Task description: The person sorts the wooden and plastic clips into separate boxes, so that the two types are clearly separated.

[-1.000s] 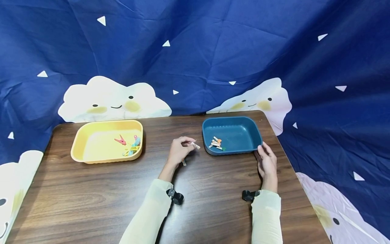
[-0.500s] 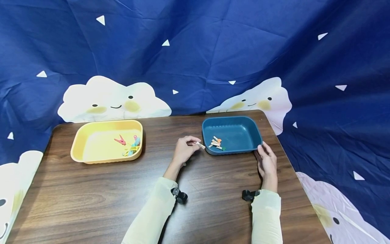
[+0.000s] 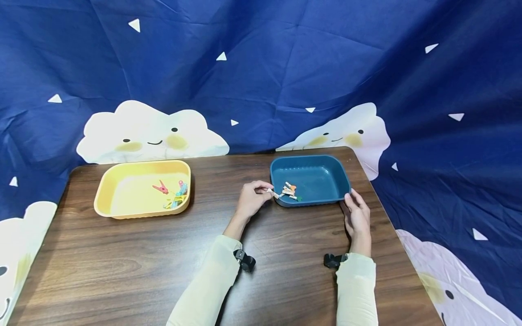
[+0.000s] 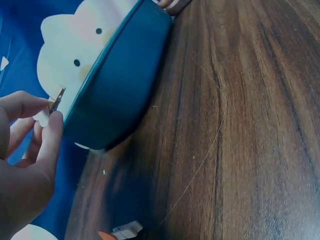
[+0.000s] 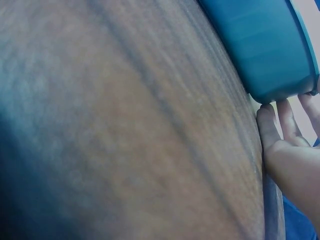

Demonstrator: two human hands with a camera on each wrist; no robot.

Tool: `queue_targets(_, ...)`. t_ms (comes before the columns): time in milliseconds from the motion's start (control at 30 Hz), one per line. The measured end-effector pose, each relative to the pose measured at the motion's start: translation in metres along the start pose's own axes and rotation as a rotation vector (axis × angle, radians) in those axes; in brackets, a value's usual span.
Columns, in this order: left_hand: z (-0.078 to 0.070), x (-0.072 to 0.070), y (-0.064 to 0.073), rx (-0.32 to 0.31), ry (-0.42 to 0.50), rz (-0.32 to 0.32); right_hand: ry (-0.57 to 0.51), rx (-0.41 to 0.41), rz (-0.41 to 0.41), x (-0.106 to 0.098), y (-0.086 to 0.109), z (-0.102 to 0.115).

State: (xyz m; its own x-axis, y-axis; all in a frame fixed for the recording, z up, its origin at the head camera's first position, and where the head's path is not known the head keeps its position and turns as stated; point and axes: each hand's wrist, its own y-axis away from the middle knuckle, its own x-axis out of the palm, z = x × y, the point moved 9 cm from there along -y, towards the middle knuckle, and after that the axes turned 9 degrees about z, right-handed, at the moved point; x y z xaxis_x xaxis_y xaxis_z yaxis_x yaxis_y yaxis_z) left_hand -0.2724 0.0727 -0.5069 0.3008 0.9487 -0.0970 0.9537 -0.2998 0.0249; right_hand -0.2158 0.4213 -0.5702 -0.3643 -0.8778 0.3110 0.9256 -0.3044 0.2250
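Observation:
My left hand pinches a small wooden clothespin with a white decoration between thumb and fingertips. The clothespin overlaps the left rim of the blue bin in the head view. Inside that bin, several small decorated clothespins lie in its near left corner. My right hand touches the bin's near right corner, fingers against its side and rim. Another small clothespin with an orange part lies on the table below the left hand; the left hand hides it in the head view.
A yellow bin stands at the left of the wooden table, holding a red clothespin and several blue and yellow ones. A blue cloth with cloud prints hangs behind the table and along its right side.
My left hand has moved right with the clothespin, from the bare table to the blue bin's left rim. The right hand has stayed at the bin's corner.

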Motion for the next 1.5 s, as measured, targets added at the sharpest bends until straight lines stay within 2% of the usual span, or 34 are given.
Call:
queue_targets(600,0.003,0.014,-0.007,-0.003,-0.024,0.016,0.011,-0.007,0.012,0.002,0.002,0.003)
queue_targets(933,0.002,0.017,-0.009,-0.009,-0.066,0.035,0.012,-0.008,0.009,0.002,0.001,0.004)
queue_targets(1500,0.004,0.022,-0.009,-0.025,-0.077,0.044,0.028,-0.04,0.026,0.002,0.002,0.004)
